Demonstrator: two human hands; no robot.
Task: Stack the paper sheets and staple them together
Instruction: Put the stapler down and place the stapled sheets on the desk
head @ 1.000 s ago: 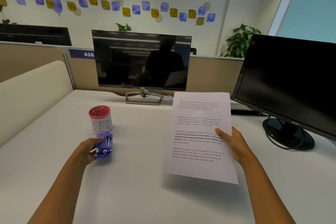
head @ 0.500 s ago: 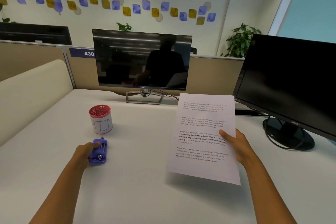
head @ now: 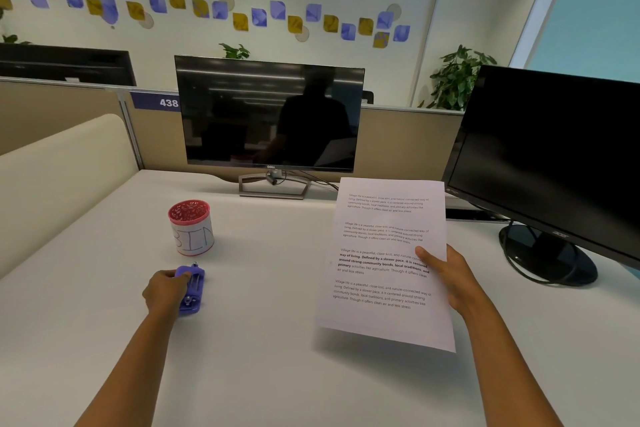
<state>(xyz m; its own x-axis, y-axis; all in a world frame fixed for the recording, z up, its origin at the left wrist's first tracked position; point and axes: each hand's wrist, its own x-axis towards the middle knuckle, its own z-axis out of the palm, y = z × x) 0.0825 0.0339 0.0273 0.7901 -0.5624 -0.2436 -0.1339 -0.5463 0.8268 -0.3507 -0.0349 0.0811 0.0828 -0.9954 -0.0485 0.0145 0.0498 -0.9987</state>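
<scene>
**Stapler on the desk, sheets aloft**

Here the left hand (head: 165, 291) is wrapped over the purple stapler (head: 191, 288), which lies on the white desk (head: 259, 374) just in front of the red-rimmed cup (head: 191, 227). The right hand (head: 446, 276) pinches the printed sheets (head: 384, 263) by their right edge, tilted above the desk. Held at one edge only, the sheets could fan or droop out of alignment. How many sheets there are, and whether any staple is in, cannot be made out.

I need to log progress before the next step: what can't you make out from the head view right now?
- Paper sheets in the right hand: the top page hides how many there are and any staple.
- Purple stapler: the left hand covers its near side; contact with the desk unclear.
- Red cup: contents too small to tell.
</scene>
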